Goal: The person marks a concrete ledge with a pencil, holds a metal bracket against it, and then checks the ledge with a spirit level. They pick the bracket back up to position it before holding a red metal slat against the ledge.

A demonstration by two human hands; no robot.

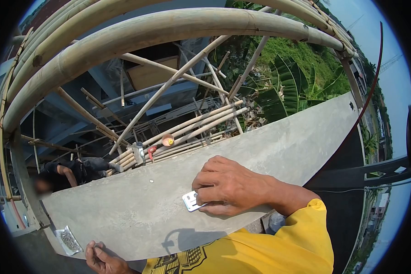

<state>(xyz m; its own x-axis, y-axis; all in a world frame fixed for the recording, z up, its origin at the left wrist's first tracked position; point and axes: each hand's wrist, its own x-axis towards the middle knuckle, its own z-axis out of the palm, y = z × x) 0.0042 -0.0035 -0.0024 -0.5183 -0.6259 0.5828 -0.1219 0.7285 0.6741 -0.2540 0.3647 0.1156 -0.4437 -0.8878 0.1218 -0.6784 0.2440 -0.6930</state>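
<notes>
My right hand lies over the top of a grey concrete ledge, its fingers bent around a small flat white metal plate with slots in it. Most of the plate is hidden under the fingers. At the near left edge of the ledge, my left hand has its fingers drawn together; what they hold, if anything, is too small to make out. Just left of that hand, an open clear packet of small screws or nails rests on the ledge.
Curved bamboo poles arch across the far side. Below the ledge, a co-worker in dark clothes is by bamboo scaffolding, where a red power drill and an orange bowl sit. A small white bit lies on the ledge.
</notes>
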